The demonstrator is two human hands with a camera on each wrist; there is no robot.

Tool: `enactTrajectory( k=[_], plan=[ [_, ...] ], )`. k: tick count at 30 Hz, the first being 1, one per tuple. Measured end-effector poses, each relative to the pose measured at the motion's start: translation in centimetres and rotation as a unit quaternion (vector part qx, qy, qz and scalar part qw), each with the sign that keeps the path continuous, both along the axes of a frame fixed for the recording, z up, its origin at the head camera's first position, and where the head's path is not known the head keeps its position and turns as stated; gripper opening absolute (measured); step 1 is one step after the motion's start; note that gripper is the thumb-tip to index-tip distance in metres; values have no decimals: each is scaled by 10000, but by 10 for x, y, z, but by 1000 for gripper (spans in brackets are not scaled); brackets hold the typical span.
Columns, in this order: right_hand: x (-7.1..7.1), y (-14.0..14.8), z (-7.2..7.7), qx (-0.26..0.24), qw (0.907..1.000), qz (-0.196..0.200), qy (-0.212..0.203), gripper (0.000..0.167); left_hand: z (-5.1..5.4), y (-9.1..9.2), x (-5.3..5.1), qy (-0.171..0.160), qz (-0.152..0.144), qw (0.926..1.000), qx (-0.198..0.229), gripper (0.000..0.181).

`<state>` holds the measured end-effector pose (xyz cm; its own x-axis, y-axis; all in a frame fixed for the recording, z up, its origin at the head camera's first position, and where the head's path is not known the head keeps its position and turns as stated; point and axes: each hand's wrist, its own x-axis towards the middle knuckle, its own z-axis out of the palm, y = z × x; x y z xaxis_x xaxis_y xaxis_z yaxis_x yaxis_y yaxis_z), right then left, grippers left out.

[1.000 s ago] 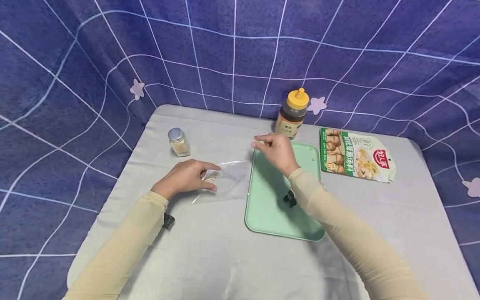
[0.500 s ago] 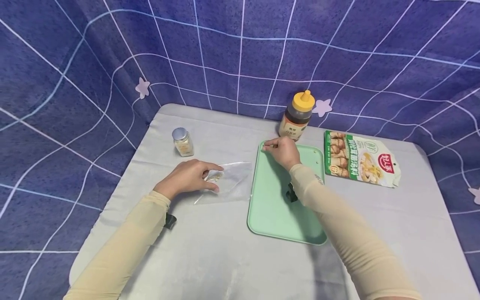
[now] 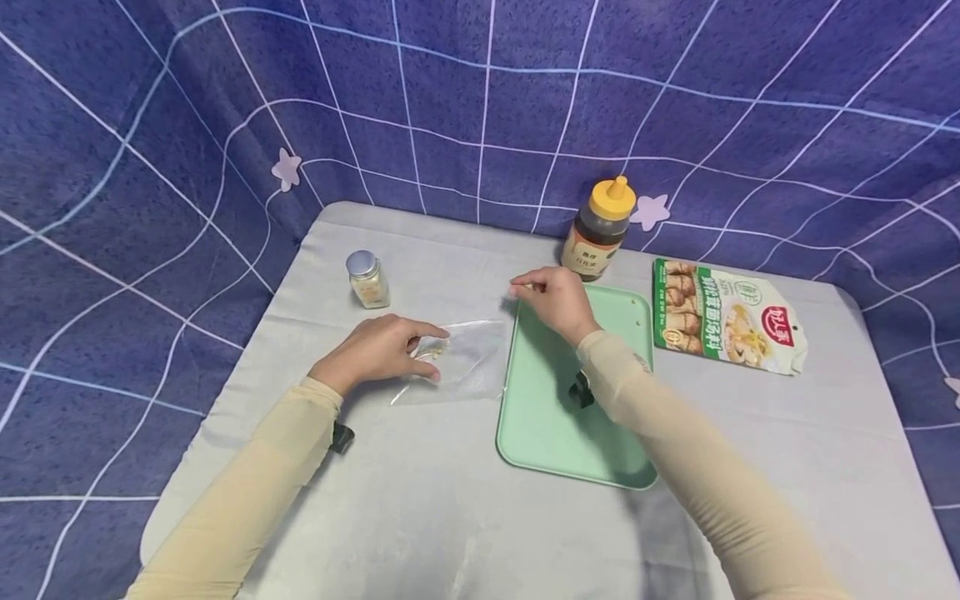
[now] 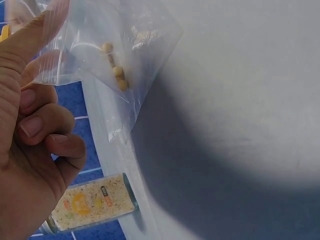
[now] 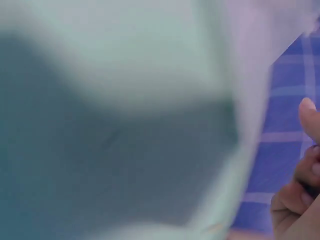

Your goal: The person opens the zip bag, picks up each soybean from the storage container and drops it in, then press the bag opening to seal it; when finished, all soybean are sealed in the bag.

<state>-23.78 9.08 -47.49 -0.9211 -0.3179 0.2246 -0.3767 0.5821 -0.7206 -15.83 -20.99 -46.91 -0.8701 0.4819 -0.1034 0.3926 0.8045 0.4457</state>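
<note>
A clear zip bag (image 3: 474, 362) lies across the middle of the table, with several yellowish beans (image 4: 118, 71) inside. My left hand (image 3: 378, 354) holds the bag's mouth, its thumb and forefinger spread apart there and the other fingers curled. Over the far left corner of the green tray (image 3: 543, 433), my right hand (image 3: 558, 304) has its thumb and forefinger tips together. They seem to pinch a bean, which the fingertips hide. A couple of loose beans (image 3: 637, 323) lie near the tray's far right corner. The right wrist view is blurred and shows only part of the hand.
A small glass jar (image 3: 371, 287) with a silver lid stands beyond my left hand. Behind the tray is a brown squeeze bottle (image 3: 591, 250) with a yellow cap. A green and white food pouch (image 3: 723, 318) lies to the tray's right. A blue curtain (image 3: 480, 100) hangs behind.
My right hand first came down onto the tray's far left corner, then rose and moved slightly left, towards the bag. My left hand stays at the bag's mouth.
</note>
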Motion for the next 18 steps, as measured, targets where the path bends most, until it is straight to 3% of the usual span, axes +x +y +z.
enactTrajectory(
  k=[5, 8, 13, 18],
  plan=[
    [33, -26, 44, -631, 9924, 888, 574, 15, 2, 1, -2, 5, -6, 10000, -85, 66],
    [49, -38, 61, -825, 9859, 1288, 681, 15, 3, 2, -3, -44, -22, 10000, -86, 67],
    [67, -50, 73, -846, 9801, 1690, 613, 14, 3, 2, -3, -33, -39, 9999, -87, 67],
    [72, -51, 71, -751, 9784, 1816, 640, 16, 2, 3, -2, -32, -73, 9999, -98, 65]
  ],
)
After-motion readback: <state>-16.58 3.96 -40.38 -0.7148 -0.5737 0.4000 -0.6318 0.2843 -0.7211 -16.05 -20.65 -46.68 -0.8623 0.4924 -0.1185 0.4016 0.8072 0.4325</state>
